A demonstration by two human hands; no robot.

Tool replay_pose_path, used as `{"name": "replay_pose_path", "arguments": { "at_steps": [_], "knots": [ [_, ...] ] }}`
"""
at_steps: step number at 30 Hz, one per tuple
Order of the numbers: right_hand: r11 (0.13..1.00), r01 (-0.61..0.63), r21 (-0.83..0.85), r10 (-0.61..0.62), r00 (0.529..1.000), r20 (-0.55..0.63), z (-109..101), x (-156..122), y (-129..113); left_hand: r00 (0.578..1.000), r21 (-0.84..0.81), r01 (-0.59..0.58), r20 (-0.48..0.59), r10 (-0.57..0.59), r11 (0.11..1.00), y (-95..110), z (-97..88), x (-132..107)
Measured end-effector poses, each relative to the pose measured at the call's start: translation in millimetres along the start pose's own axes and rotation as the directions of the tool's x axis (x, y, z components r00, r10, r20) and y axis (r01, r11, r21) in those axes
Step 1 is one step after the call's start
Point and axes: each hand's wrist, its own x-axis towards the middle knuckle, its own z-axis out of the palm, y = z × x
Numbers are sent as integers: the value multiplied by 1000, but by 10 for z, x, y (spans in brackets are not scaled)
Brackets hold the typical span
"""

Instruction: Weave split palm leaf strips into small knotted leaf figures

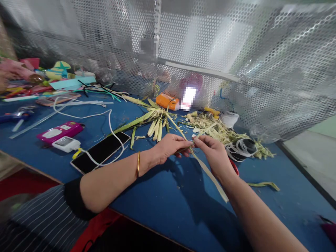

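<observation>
Long pale-green leaf strips [208, 173] run between my two hands, crossing near the fingertips, with one end trailing toward the lower right. My left hand [168, 147], with a gold bangle at the wrist, pinches the strips between thumb and fingers. Close against it, my right hand [214, 152] pinches them too; the exact crossing is partly hidden by the fingers. Just beyond lies a bundle of green and yellowish leaf stalks [156, 117], cut ends toward me. Beside my right wrist, a red curved piece [234, 167] shows, mostly hidden behind the forearm.
Shredded leaf trimmings [220, 127] and a black spool with white cord [243, 149] lie at right. A dark-screened phone [101, 150], a magenta device [61, 132] and a white cable [110, 122] lie left. An orange packet [167, 101] stands before the perforated metal screen [199, 42].
</observation>
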Motion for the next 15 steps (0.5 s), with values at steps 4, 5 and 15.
{"name": "replay_pose_path", "arguments": {
  "at_steps": [4, 5, 15],
  "knots": [
    [969, -91, 227, 96, 995, -9, 58, -15, 42, 999, 63, -47, 10, 47, 997, -15, 32, -14],
    [968, -90, 234, 100, 995, -31, 72, -20, 54, 998, 77, -59, -9, 60, 995, -15, 39, -13],
    [984, -40, 171, 78, 973, -218, 129, -12, 180, 991, 25, -82, -102, 84, 996, -21, 52, -11]
  ]
}}
